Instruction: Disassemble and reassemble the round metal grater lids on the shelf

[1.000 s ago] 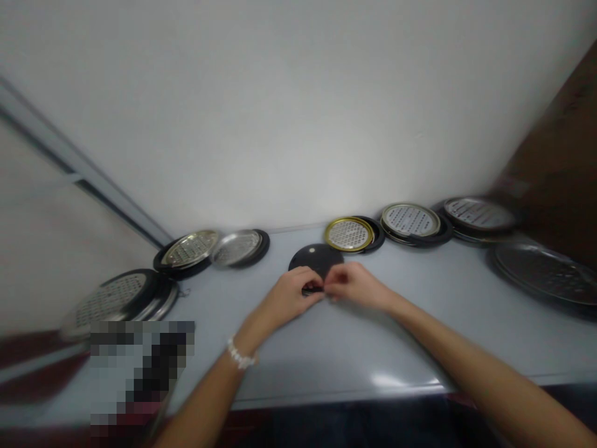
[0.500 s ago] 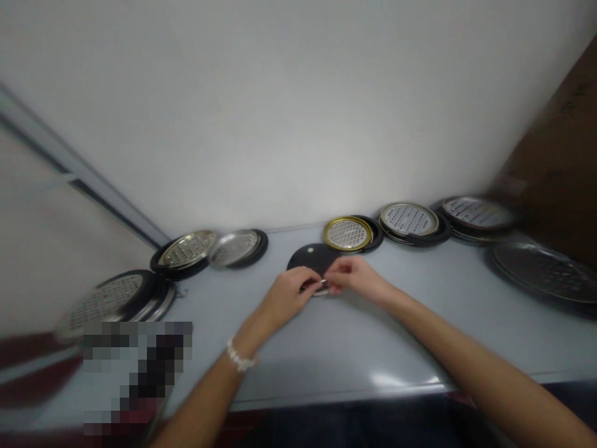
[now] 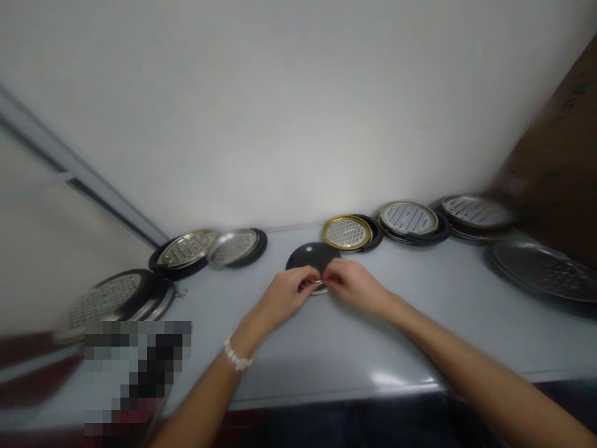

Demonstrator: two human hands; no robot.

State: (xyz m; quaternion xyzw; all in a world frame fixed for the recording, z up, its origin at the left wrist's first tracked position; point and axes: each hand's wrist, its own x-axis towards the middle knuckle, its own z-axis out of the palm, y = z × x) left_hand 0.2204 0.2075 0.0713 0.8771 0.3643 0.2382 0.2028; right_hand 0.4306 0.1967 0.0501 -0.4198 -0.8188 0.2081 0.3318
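In the middle of the table lies a round black disc (image 3: 308,256) with a pale spot near its far edge. Both hands meet over its near side, partly covering it. My left hand (image 3: 291,291) is closed in a pinch by a small bright metal piece (image 3: 319,282), too small to name. From the right, my right hand (image 3: 352,281) pinches at the same spot, its fingertips against those of the left. What the right fingertips hold is hidden. Below the fingers shows a light, shiny rim. A white beaded bracelet (image 3: 239,353) circles my left wrist.
Behind the disc stands a gold-rimmed round grater (image 3: 347,233). Farther right are more round graters (image 3: 409,221) and a large dark tray-like disc (image 3: 545,267). Left lie silver graters with black rims (image 3: 189,247). A brown box (image 3: 555,162) stands right; a white wall rises behind.
My right hand has shifted slightly left, its fingertips now closer to the left ones and more tightly bunched. My left hand and the disc stay almost in place.
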